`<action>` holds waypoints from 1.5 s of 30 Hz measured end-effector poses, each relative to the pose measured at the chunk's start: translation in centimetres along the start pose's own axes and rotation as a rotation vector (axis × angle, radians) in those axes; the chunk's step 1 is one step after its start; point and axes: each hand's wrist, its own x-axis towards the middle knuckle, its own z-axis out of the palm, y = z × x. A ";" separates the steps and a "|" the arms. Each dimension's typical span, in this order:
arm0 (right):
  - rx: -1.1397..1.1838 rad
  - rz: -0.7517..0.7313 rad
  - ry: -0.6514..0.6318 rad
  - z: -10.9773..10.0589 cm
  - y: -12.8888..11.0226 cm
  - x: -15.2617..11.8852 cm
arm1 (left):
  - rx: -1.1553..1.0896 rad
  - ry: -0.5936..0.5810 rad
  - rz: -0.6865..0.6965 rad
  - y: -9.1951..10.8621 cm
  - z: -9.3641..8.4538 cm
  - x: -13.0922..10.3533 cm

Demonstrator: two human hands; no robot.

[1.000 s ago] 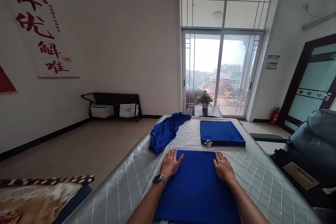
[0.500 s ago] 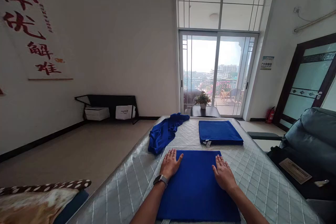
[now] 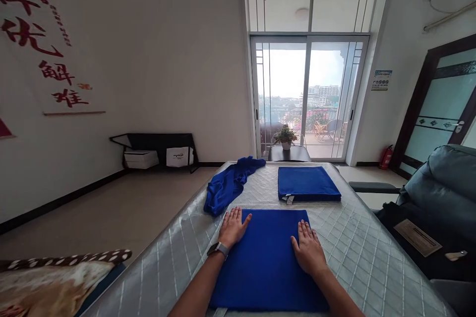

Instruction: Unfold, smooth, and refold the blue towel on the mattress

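A blue cloth (image 3: 269, 262) lies flat as a smooth rectangle on the quilted silver surface (image 3: 368, 252). On its upper left edge rests my left hand (image 3: 232, 228), palm down with the thumb apart from the fingers; a watch (image 3: 218, 248) is on that wrist. My right hand (image 3: 308, 246) lies flat along the cloth's right side, its fingers stretched out. Farther back sits a neat stack of folded blue cloths (image 3: 308, 182) with a white tag at its front edge. A crumpled blue cloth (image 3: 228, 185) lies to the far left.
A dark armchair (image 3: 442, 193) stands at the right beside the quilted surface. A potted plant (image 3: 285, 137) sits on a small dark table beyond the far end. Brown patterned bedding (image 3: 63, 282) is at the lower left. A black bench (image 3: 159, 143) with boxes stands by the wall.
My right hand has slid slightly down and inward along the cloth's right side. My left hand stays on the left edge. The view has shifted slightly.
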 end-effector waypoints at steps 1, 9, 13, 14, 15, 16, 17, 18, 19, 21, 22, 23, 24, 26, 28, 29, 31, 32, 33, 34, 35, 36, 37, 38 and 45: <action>0.004 -0.001 0.005 0.0 0.0 0.0 | 0.011 0.028 -0.007 0.7 -0.3 0.0; -0.007 -0.021 0.015 0.3 0.2 0.0 | -0.236 0.043 0.492 15.9 -0.9 -2.9; -0.036 -0.092 0.009 0.1 0.4 -0.3 | -0.243 0.045 0.655 19.8 0.2 -3.9; -0.034 -0.082 0.009 0.1 0.4 -0.3 | -0.229 0.033 0.645 19.6 0.4 -3.8; -0.031 -0.064 0.009 0.0 0.3 -0.3 | -0.215 0.022 0.609 19.0 0.4 -3.7; -0.026 -0.044 0.009 0.0 0.3 -0.2 | -0.201 0.010 0.554 18.1 0.4 -3.5; -0.022 -0.027 0.011 -0.1 0.2 -0.2 | -0.187 -0.003 0.490 17.1 0.4 -3.3; -0.018 -0.016 0.014 -0.1 0.1 -0.1 | -0.174 -0.016 0.428 15.8 0.3 -3.0; -0.013 -0.011 0.016 -0.1 0.1 -0.1 | -0.161 -0.029 0.376 14.4 0.2 -2.7; -0.002 -0.007 0.020 0.0 0.0 0.0 | -0.134 -0.042 0.312 11.4 0.2 -2.2; 0.005 -0.007 0.020 0.0 0.0 0.0 | -0.119 -0.040 0.286 9.7 0.3 -2.0; 0.011 -0.005 0.019 0.0 0.1 0.0 | -0.103 -0.033 0.259 7.9 0.5 -1.8; 0.016 -0.004 0.017 0.0 0.1 0.0 | -0.086 -0.023 0.235 6.1 0.7 -1.7; 0.019 -0.002 0.014 0.1 0.1 0.0 | -0.053 -0.005 0.220 2.4 1.2 -1.7; 0.015 -0.001 0.016 0.2 0.2 0.1 | -0.036 0.007 0.201 -0.8 1.6 -1.9; 0.014 -0.002 0.018 0.3 0.2 0.1 | -0.035 0.010 0.178 -2.0 1.7 -2.0; 0.013 -0.004 0.024 0.4 0.3 0.2 | -0.043 0.009 0.129 -3.6 1.8 -2.4; 0.012 -0.006 0.027 0.5 0.3 0.2 | -0.049 0.008 0.112 -4.0 1.8 -2.6; 0.009 -0.008 0.030 0.6 0.3 0.3 | -0.056 0.007 0.103 -4.2 1.7 -2.8; 0.005 -0.010 0.032 0.6 0.3 0.3 | -0.063 0.009 0.096 -4.1 1.6 -2.9; 0.000 -0.012 0.033 0.7 0.4 0.3 | -0.070 0.012 0.088 -4.0 1.6 -3.0; -0.006 -0.015 0.032 0.7 0.4 0.3 | -0.076 0.017 0.080 -3.9 1.5 -3.1; -0.012 -0.018 0.030 0.7 0.4 0.3 | -0.082 0.024 0.074 -3.7 1.5 -3.1; -0.019 -0.021 0.027 0.7 0.4 0.3 | -0.087 0.030 0.072 -3.7 1.5 -3.1; -0.057 -0.022 0.017 0.9 0.6 0.5 | -0.108 0.023 0.049 -3.4 1.3 -3.2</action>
